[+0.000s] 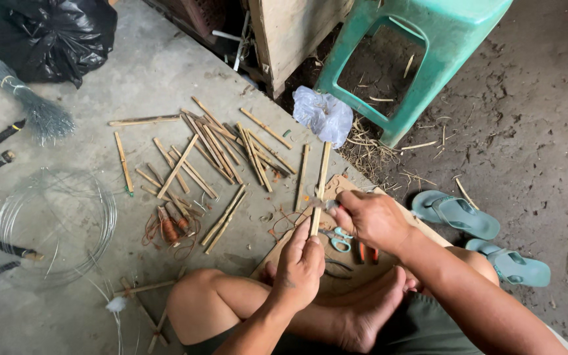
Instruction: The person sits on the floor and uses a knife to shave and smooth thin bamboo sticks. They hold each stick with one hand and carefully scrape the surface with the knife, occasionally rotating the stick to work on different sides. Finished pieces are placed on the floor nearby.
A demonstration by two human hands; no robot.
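Head view: bamboo stick [321, 177] gripped by left hand [300, 266]; right hand [373, 217] alongside.

soft, even daylight; faint shadows, no glare, sharp focus, slight wide-angle edge stretch.

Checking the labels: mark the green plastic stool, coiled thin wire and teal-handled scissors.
green plastic stool [456, 26], head view, seat side.
coiled thin wire [103, 217], head view, right edge.
teal-handled scissors [341, 244], head view, handle loop.

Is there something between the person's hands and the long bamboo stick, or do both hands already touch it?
Nothing visible stands between them. The left hand grips the lower end of the bamboo stick, and the right hand meets it higher up with a small blade.
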